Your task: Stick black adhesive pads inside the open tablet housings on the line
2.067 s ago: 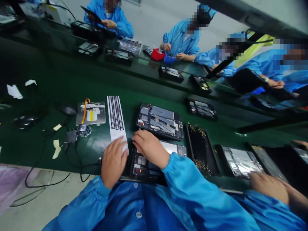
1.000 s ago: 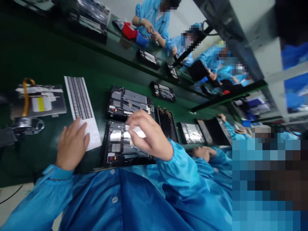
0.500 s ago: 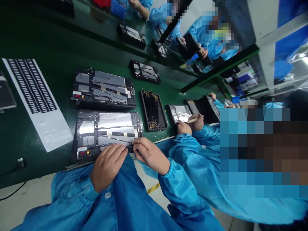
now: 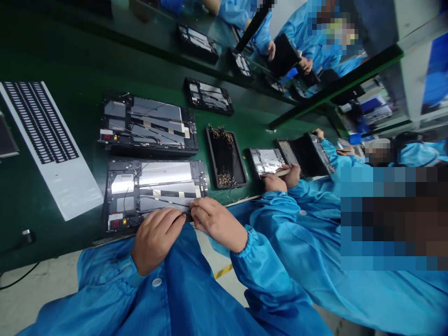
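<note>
An opened tablet housing (image 4: 166, 175) with silver plates, dark strips and thin wires lies closest to me, at the bench's front edge. My left hand (image 4: 157, 238) rests over its near edge, fingers bent together with the tips down on the rim. Just to the right, my right hand (image 4: 219, 224) pinches at the near right corner, thumb and fingers pressed together. What sits in either set of fingertips is too small and covered to make out. A black tray (image 4: 241, 173) of thin black cables with gold ends stands right of the tablet housing.
Behind lies a second opened tablet housing (image 4: 157, 122), with another (image 4: 210, 95) farther back. A label sheet (image 4: 75, 198) lies left. A plug on a cable (image 4: 27, 237) is at front left. At right, a co-worker's hands (image 4: 280, 179) work on another unit; a green post (image 4: 336, 86) crosses beyond.
The view has shifted slightly, so the bench items to the right and the co-worker appear farther right. My hands stay at the same near edge of the tablet housing, fingertips close together.
</note>
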`<state>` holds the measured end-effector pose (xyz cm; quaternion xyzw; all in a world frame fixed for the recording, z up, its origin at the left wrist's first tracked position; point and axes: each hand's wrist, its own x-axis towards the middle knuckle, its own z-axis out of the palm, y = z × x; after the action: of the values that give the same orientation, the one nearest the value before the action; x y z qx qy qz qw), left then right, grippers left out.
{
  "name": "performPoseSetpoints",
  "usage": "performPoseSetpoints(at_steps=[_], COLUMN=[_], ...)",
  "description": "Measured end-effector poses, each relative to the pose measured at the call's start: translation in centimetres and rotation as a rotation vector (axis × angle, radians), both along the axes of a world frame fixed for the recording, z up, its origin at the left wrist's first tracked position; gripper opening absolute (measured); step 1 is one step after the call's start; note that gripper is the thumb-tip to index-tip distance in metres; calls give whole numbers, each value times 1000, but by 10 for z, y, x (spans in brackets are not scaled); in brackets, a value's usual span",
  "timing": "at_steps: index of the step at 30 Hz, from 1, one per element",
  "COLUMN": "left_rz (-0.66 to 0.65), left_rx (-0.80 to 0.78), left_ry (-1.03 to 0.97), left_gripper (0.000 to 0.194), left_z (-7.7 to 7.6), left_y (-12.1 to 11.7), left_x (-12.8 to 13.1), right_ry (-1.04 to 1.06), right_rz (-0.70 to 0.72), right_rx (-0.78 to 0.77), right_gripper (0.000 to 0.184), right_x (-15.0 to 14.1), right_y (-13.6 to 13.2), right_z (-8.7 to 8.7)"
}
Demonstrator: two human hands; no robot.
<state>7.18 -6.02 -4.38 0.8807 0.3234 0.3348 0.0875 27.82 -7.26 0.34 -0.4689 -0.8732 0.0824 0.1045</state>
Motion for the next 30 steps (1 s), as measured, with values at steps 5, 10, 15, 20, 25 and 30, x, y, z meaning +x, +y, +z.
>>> performPoseSetpoints(at_steps=[5, 10, 15, 20, 25, 30], left_rz=[32, 78, 89, 103, 108, 110], left_rx=[-6, -21, -53, -109, -112, -111], left_ry=[17, 48, 110, 78, 52, 43], left_gripper=[17, 16, 13, 9, 6, 7], left_z=[2, 3, 5, 5, 5, 4], left_y=[0, 0, 2, 3, 4, 3], left_x=[5, 11, 16, 18, 18, 18], right_ry=[-15, -31, 142, 381, 423, 423], right_rz=[3, 6, -37, -142, -178, -190], right_rx=[0, -14, -75, -150, -149, -145], right_gripper=[11, 10, 9, 11, 9, 6], right_x=[-1, -2, 7, 17, 13, 11], right_y=[0, 0, -2, -9, -10, -9], right_z=[2, 3, 5, 0, -7, -8])
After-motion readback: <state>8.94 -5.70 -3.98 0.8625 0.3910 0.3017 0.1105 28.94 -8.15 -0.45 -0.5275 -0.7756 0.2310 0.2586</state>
